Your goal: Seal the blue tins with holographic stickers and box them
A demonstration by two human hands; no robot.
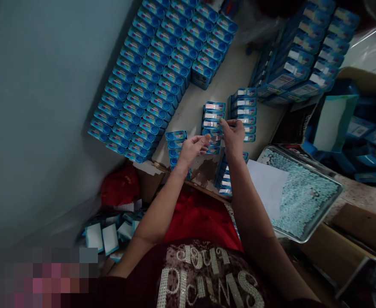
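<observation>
My left hand (192, 150) is closed in a pinch at the near end of a short row of small blue boxes (214, 107). A small shiny strip (216, 137) shows at its fingertips. My right hand (234, 131) reaches over the same row, its thumb and fingers bent together at the boxes' right side; what they hold is hidden. Several boxes in this row carry a pale shiny strip on their top ends. Another short row of blue boxes (175, 144) stands beside my left hand, partly covered by it. Boxes with pale strips (244, 102) stand just beyond my right hand.
A large block of blue boxes (149, 81) fills the table's left side by the wall. Taller stacks (290, 68) stand at back right. A clear tray (322, 214) of pale blue pellets, partly under white paper (266, 186), lies right. An open carton (367, 77) holds more boxes.
</observation>
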